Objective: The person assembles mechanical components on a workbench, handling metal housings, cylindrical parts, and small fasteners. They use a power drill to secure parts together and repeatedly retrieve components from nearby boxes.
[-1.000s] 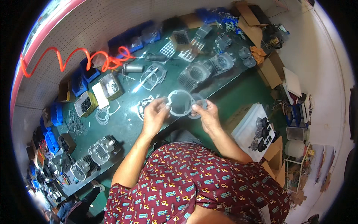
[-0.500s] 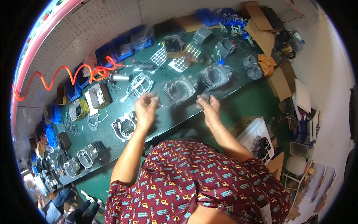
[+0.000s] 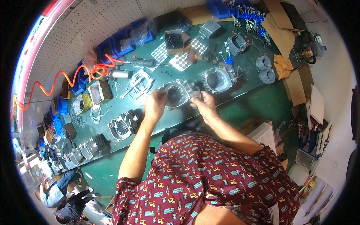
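A round, finned grey metal motor housing (image 3: 176,94) lies on the green bench in front of me, its hollow side up. My left hand (image 3: 155,106) has its fingers closed at the left rim of that housing. Against the right side, my right hand (image 3: 204,105) pinches a small grey piece (image 3: 195,94), blurred and partly covered by the fingers. A second finned housing (image 3: 217,80) sits just right of it. Left of my left forearm rests another metal housing (image 3: 120,128), with a darker part attached.
An air screwdriver (image 3: 144,63) on a coiled orange hose (image 3: 99,71) lies behind, near coiled pale cable (image 3: 139,83). Sticker sheets (image 3: 180,62), a box of small black parts (image 3: 174,40) and blue bins (image 3: 107,49) line the back. An orange cloth (image 3: 282,67) is at right; other people are lower left.
My left hand has come up to the housing's left rim. My right hand has moved left with the small grey piece to the housing's right side. The view has shifted slightly.
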Motion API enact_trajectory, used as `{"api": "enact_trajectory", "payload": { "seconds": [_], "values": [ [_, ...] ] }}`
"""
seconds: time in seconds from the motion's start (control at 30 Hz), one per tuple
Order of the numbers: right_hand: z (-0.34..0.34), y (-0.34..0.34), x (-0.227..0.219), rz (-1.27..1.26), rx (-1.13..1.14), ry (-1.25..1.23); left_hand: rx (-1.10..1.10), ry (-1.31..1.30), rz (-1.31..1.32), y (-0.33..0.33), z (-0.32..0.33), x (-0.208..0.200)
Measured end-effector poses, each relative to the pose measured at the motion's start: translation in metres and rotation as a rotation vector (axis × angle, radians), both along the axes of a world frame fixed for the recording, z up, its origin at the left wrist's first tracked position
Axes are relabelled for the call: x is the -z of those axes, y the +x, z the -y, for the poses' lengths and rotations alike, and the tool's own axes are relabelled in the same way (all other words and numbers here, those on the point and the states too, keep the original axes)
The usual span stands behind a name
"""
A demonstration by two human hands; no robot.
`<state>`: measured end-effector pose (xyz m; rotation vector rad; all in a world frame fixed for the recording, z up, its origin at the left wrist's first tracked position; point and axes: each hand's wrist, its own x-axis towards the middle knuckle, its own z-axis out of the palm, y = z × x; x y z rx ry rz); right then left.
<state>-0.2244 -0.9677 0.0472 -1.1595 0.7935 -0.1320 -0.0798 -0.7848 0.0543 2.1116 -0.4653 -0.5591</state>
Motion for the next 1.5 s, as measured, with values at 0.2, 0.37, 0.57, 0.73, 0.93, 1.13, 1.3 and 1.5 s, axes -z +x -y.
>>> {"api": "enact_trajectory", "payload": {
  "seconds": [0.2,0.37,0.57,0.73,0.93,1.13,1.3,1.5],
  "values": [
    [-0.005,0.002,-0.006,0.009,0.048,-0.022,0.07,0.145,0.177,-0.002,0.003,-0.014],
    [0.0,-0.005,-0.012,-0.035,0.091,0.016,0.079,0.173,0.267,-0.009,0.001,-0.025],
    [0.005,-0.037,-0.037,0.059,0.268,0.116,0.074,-0.033,0.272,-0.001,-0.014,-0.008],
    [0.003,-0.06,-0.075,0.264,0.293,0.181,0.089,-0.254,0.149,-0.02,-0.003,-0.038],
    [0.004,-0.066,-0.099,0.254,0.302,0.197,0.226,-0.446,-0.39,-0.057,0.034,-0.057],
    [0.021,-0.068,-0.093,0.215,0.337,0.176,0.166,-0.547,-0.563,-0.066,0.052,-0.061],
    [0.057,-0.067,-0.082,0.203,0.298,0.116,0.06,-0.536,-0.589,-0.063,0.071,-0.061],
    [0.156,-0.075,-0.08,0.154,0.332,-0.22,-0.058,-0.406,-0.295,-0.04,0.108,-0.035]
  ]
}}
